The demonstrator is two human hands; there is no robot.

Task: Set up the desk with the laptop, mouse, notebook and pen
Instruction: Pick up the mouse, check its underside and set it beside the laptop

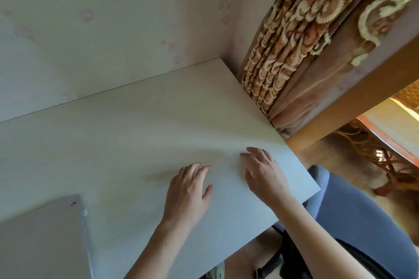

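Head view: both hands, left (189, 188) and right (263, 172), hover palm-down, fingers spread, empty, over the desk (136, 131).

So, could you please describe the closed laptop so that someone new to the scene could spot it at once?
Start at the pale desk against the wall and look to its near-left corner. The laptop lies there closed and flat, left of the left hand. It is the only grey slab on the desk.

Two bare hands, one desk (136, 124), one laptop (43, 240) (probably, closed), one chair (362, 210).
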